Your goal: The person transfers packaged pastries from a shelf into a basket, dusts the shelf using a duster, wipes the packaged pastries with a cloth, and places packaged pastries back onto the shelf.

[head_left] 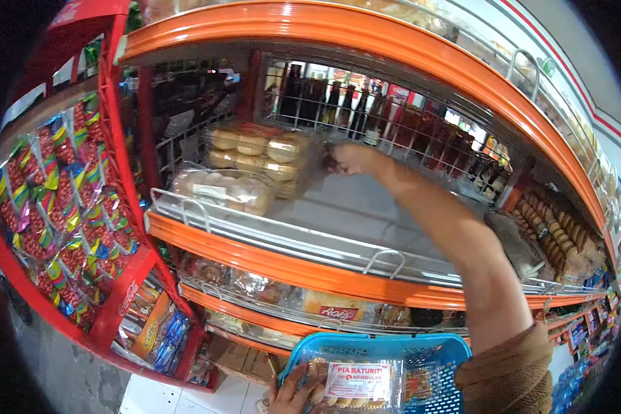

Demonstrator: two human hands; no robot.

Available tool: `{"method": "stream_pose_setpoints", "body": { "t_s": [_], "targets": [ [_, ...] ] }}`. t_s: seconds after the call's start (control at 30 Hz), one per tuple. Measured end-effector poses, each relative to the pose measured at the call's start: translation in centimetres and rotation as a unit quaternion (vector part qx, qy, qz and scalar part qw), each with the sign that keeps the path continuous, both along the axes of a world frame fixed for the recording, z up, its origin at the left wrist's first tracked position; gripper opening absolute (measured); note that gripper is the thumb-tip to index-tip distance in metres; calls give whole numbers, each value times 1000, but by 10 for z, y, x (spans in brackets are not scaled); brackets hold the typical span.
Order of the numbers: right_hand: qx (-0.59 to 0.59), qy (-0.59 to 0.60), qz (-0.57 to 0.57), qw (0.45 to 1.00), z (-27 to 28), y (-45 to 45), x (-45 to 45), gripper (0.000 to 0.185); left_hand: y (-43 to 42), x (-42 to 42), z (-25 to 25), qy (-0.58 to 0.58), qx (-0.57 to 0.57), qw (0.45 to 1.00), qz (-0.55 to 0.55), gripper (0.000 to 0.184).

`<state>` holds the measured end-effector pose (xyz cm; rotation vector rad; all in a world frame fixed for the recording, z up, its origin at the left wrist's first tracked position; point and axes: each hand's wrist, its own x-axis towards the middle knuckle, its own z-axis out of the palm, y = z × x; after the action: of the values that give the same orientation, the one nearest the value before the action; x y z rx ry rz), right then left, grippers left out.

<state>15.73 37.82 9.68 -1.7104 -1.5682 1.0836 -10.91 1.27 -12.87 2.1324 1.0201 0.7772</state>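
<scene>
My right hand (pixel 355 159) reaches over the middle shelf, its fingers curled and smeared by motion beside a stack of clear packs of round buns (pixel 259 152). Whether it touches the stack or holds anything, I cannot tell. In front of that stack lies another clear pack of pale round buns (pixel 221 190). Low in view, my left hand (pixel 291 392) grips the left rim of a blue plastic basket (pixel 455 352), fingers inside and thumb outside. Within the basket, close to those fingers, sits a clear box of pastries (pixel 359 383) with a red-and-white label.
Orange shelf edges (pixel 310 259) with white wire rails run across the view. Packs of rolls (pixel 555 231) lie at the shelf's right end. Bottles (pixel 352 110) stand behind the wire back. A red rack (pixel 110 165) of hanging peanut-like snack packets is on the left.
</scene>
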Motion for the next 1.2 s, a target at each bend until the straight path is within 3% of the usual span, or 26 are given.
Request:
{"method": "stream_pose_setpoints", "body": {
  "t_s": [0.1,0.23,0.27,0.33,0.47,0.53,0.57,0.63,0.7,0.77,0.83,0.87,0.97,1.1,1.2],
  "targets": [
    [78,52,-67,993,-20,24,-7,15,-2,4,13,-8,-46,999,4,46],
    [192,125,-121,966,-38,43,-17,12,1,5,22,-20,15,1000,4,45],
    [193,129,-119,965,-31,44,-11,12,2,4,26,-36,10,999,0,44],
    [46,144,6,989,-13,30,11,16,0,3,32,-51,3,999,-3,44],
    [127,172,-112,970,30,-30,27,20,-1,4,21,-80,22,996,-15,41],
    [223,-10,-133,966,34,-31,55,22,-1,4,17,-76,42,996,-3,40],
    [224,-8,-135,965,36,-41,66,22,0,3,15,-74,44,996,-5,40],
    [206,221,-225,926,48,-98,62,25,-3,4,13,-150,-10,988,-18,38],
    [274,235,-210,909,50,-135,69,24,-5,9,23,-152,-98,983,34,34],
    [253,306,-186,899,46,-153,92,24,-2,7,15,-144,-65,987,18,34],
    [298,175,-174,922,39,-180,104,24,-8,8,15,-116,-40,992,41,28],
    [278,189,-171,926,37,-201,101,24,-9,9,14,-125,-47,990,43,27],
    [275,409,-234,838,53,-275,91,22,-8,10,7,-135,-25,990,42,26],
    [244,493,-145,822,38,-372,90,26,-10,14,5,-175,-47,983,32,35],
    [229,459,-128,849,10,-431,86,29,-3,9,2,-214,-102,971,15,42]
  ]
}}
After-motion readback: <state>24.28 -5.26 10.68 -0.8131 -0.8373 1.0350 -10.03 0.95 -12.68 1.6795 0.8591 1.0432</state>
